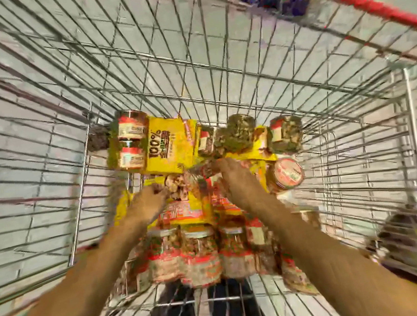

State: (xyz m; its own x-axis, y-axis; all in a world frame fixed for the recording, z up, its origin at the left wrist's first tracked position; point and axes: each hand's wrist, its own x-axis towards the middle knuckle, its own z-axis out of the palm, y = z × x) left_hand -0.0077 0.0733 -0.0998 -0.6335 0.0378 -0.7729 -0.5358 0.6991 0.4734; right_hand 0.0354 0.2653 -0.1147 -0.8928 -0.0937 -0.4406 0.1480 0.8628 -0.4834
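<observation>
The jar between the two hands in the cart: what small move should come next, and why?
Probably close both hands round the jar and lift it straight up. The left hand and the right hand reach it from either side, but blur hides whether they grip it. It lies on yellow packets among other jars in the cart, so a straight lift should disturb them least.

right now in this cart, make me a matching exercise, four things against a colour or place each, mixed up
1 packet marked 100%
2 cart rim trim
3 jar showing its lid
4 row of jars

a red, on the top edge
b nearest the person
c yellow
d just right of the right hand

Pairs: 1-c, 2-a, 3-d, 4-b
</observation>
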